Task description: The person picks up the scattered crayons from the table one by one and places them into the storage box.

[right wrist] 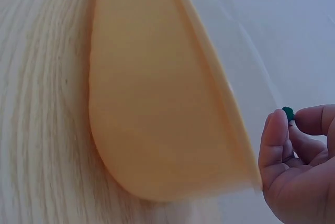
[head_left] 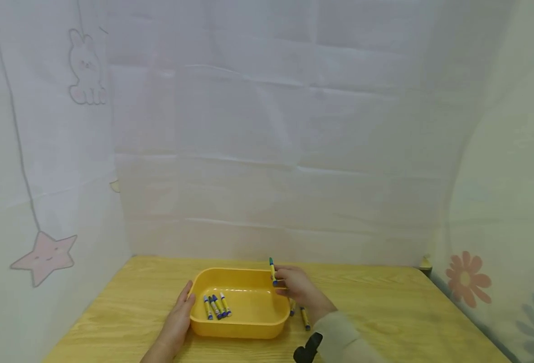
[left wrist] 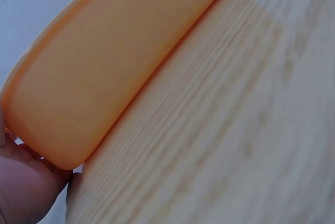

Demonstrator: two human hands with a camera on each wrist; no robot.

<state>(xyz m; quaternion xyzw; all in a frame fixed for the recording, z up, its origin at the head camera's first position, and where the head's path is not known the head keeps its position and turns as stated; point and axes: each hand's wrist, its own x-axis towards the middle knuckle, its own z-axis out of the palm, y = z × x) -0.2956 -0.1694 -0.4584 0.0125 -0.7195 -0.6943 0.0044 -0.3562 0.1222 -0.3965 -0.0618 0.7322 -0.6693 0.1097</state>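
A yellow plastic basin [head_left: 240, 330] stands on the wooden table, with several yellow-wrapped crayons [head_left: 217, 307] lying in its left part. My left hand [head_left: 178, 315] holds the basin's left side, thumb by the rim; in the left wrist view that hand [left wrist: 29, 182] is at the basin's corner. Between thumb and fingers, my right hand [head_left: 298, 287] pinches a green-tipped crayon [head_left: 273, 272] upright above the basin's right rim. Its green end [right wrist: 288, 113] shows between the fingertips in the right wrist view; the rest is hidden there.
Outside the basin on its right, one crayon [head_left: 305, 318] lies on the table [head_left: 385, 312], and another [head_left: 292, 307] lies partly hidden against the basin wall. White sheeting [head_left: 267, 201] hangs behind the table and along both sides.
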